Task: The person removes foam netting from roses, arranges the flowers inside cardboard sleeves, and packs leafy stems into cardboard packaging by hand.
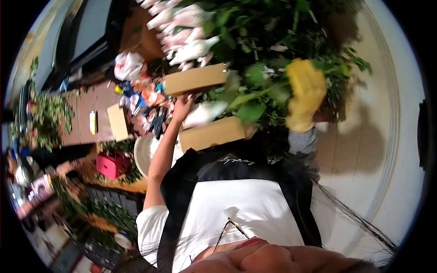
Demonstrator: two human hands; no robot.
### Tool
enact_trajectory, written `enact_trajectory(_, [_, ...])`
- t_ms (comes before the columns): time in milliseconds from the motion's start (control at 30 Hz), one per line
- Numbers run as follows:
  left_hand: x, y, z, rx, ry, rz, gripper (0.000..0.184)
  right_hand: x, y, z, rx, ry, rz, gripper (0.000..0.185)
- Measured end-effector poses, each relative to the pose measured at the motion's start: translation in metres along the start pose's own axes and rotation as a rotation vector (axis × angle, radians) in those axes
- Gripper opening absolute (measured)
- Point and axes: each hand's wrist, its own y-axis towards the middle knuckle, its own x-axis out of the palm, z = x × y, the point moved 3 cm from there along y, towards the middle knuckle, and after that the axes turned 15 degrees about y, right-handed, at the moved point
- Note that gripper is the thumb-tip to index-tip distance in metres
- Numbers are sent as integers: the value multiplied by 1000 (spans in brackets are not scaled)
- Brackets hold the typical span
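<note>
My bare left hand point(183, 107) reaches up to the lower left edge of a cardboard piece point(195, 79). Its fingers are curled together; what is between them, if anything, is hidden. Just right of that wrist lies a flower head in a white net sleeve point(205, 113), with blurred leaves point(243, 98) beyond it. My right hand point(307, 93) wears a yellow glove and is raised over the right side of the leafy stems point(273, 102). Motion smears its fingers, so their grip cannot be made out. A second cardboard piece point(211, 133) lies close to my apron.
Several net-sleeved flowers point(189, 18) are stacked at the top beside a heap of greenery point(255, 27). Left of my left hand are scattered wrappers point(148, 98), a black tool point(159, 123) and a white bucket point(142, 157). A pink stool point(113, 164) stands further left.
</note>
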Motion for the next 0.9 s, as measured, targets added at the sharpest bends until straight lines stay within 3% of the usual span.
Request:
enact_trajectory(33, [-4, 2, 5, -43, 48, -65, 40, 2, 6, 24, 123, -58, -99, 14])
enact_trajectory(67, [-9, 4, 12, -82, 95, -145, 41, 23, -7, 58, 41, -166, -40, 22])
enact_trajectory(100, [-15, 1, 21, -18, 68, -243, 49, 29, -14, 58, 132, -365, -80, 31])
enact_trajectory(133, [-24, -8, 34, -85, 8, -320, 56, 48, -36, 83, 260, -260, -64, 40])
enact_trajectory(200, [-39, -28, 45, -136, -37, -392, 62, 72, -55, 78, 394, -23, -249, 42])
enact_trajectory(267, [-39, -36, 40, -123, -132, -528, 70, 115, -99, 59, 559, 201, -585, 40])
enact_trajectory(367, [-30, -41, 35, 37, -66, -545, 78, 178, -163, 35, 485, 345, -765, 36])
enact_trajectory(433, [-31, -48, 43, 313, 392, -424, 80, 216, -206, 33, 369, 187, -834, 37])
enact_trajectory(467, [-32, -49, 49, 441, 642, -337, 80, 217, -211, 33, 325, 276, -706, 29])
enact_trajectory(533, [-38, -49, 61, 402, 689, -390, 73, 200, -180, 28, 429, 356, -752, 27])
enact_trajectory(567, [-39, -44, 63, 422, 705, -416, 67, 193, -172, 30, 399, 293, -810, 17])
enact_trajectory(633, [-37, -28, 58, 477, 791, -482, 54, 190, -164, 33, 353, 279, -842, 28])
enact_trajectory(700, [-36, -24, 58, 514, 749, -467, 53, 205, -176, 34, 303, 191, -944, 45])
enact_trajectory(767, [-29, -24, 51, 467, 606, -474, 52, 213, -208, 42, 328, 520, -768, 33])
enact_trajectory(800, [-26, -23, 48, 466, 590, -455, 52, 211, -201, 38, 241, 564, -668, 29])
enact_trajectory(833, [-27, -25, 47, 478, 510, -408, 52, 202, -198, 43, 400, 509, -786, 30])
enact_trajectory(900, [-35, -28, 51, 419, 347, -416, 50, 187, -186, 41, 694, 663, -481, 38])
